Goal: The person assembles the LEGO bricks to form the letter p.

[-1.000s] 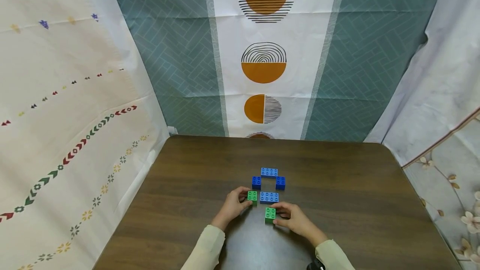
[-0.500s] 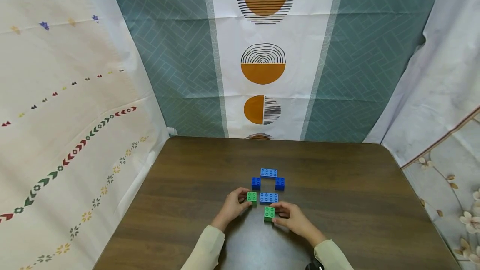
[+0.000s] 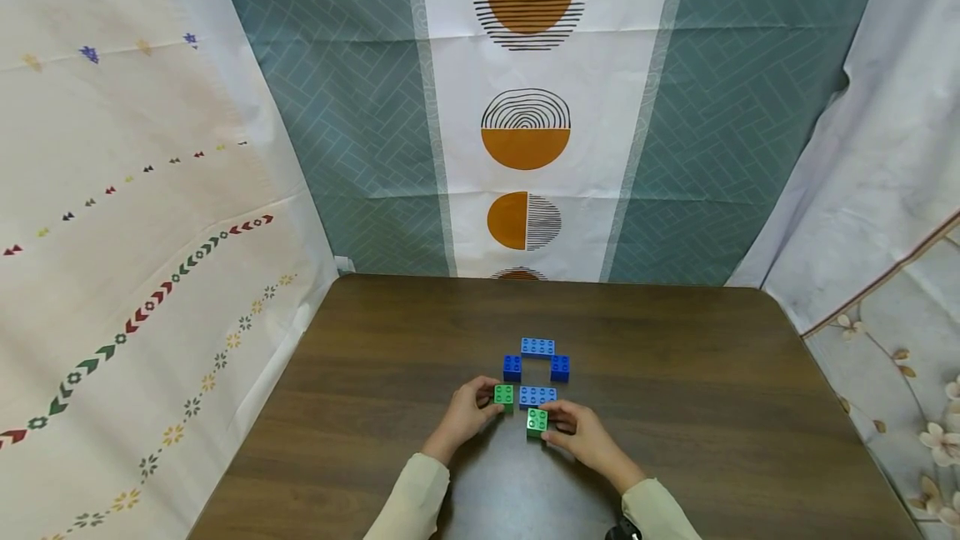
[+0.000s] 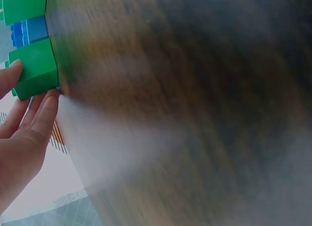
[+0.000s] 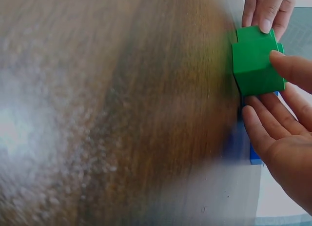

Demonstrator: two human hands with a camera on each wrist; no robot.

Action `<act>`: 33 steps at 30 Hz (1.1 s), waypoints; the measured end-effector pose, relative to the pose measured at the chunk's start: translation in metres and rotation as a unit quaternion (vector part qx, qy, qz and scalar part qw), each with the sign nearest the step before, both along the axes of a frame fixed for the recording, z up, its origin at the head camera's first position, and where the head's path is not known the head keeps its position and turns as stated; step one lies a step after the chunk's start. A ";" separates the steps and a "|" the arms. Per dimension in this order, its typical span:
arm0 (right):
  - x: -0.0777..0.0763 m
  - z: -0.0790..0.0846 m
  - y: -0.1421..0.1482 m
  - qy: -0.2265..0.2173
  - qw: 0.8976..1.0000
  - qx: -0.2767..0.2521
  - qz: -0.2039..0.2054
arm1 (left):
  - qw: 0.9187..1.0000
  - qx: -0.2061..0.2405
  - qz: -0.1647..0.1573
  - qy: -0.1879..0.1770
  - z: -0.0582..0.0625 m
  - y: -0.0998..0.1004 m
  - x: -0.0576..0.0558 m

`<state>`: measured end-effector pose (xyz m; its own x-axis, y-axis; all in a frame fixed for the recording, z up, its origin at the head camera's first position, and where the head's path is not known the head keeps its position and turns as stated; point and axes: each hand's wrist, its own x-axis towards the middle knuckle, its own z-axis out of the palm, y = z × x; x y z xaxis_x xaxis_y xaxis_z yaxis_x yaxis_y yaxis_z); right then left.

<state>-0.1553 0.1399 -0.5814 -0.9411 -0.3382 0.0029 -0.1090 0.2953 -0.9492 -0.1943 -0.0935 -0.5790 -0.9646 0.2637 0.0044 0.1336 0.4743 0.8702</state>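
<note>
**Nearer green brick (image 3: pixel 537 423) has shifted forward to the near light blue brick (image 3: pixel 537 396)**

Since a second ago, the right hand (image 3: pixel 588 437) has brought its brick forward and slightly left, so that its far edge now comes up to the near light blue brick's front in the head view; whether the two touch cannot be told. Its thumb and fingers are parted only by the brick's width, pinching it from the sides.

On the other side, the left hand (image 3: pixel 465 417) has hardly changed place. Its fingers and thumb likewise hold the second green brick (image 3: pixel 504 397), which is just left of the near light blue brick with a narrow gap between them.

Farther up the desk (image 3: pixel 675 373), the left dark blue brick (image 3: pixel 512 368) and right dark blue brick (image 3: pixel 560 368) stand apart, and the far light blue brick (image 3: pixel 537 347) lies crosswise beyond them. Pale sleeves (image 3: pixel 422 488) cover both forearms. Behind the desk hangs a teal and white cloth (image 3: pixel 352 107) printed with orange and black circles.
</note>
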 end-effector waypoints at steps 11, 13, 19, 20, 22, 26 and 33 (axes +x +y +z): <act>0.001 -0.001 -0.001 -0.011 1.000 -0.008 -0.004 | 1.000 0.020 0.001 0.002 0.006 0.000 0.002; 0.002 -0.001 -0.001 -0.010 1.000 -0.020 -0.002 | 1.000 0.027 0.000 0.004 0.007 0.000 0.003; 0.003 0.000 0.000 -0.006 1.000 -0.028 -0.001 | 0.998 0.061 -0.008 0.003 0.012 0.001 0.006; 0.004 0.000 0.000 -0.006 1.000 -0.026 -0.002 | 0.998 0.068 -0.011 0.003 0.012 0.002 0.006; 0.004 0.001 0.001 -0.007 1.000 -0.019 -0.004 | 0.996 0.084 -0.019 0.006 0.013 0.003 0.006; 0.004 -0.001 0.001 -0.011 1.000 -0.016 -0.006 | 0.994 0.104 -0.036 0.015 0.016 0.005 0.008; 0.003 -0.002 0.001 -0.017 0.999 -0.039 -0.007 | 0.991 0.115 -0.070 0.007 0.021 0.009 0.014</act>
<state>-0.1519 0.1405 -0.5833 -0.9457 -0.3250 -0.0027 -0.0731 0.2206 -0.9726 -0.1805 -0.0841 -0.5575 -0.9180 0.3854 0.0930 0.1970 0.2397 0.9507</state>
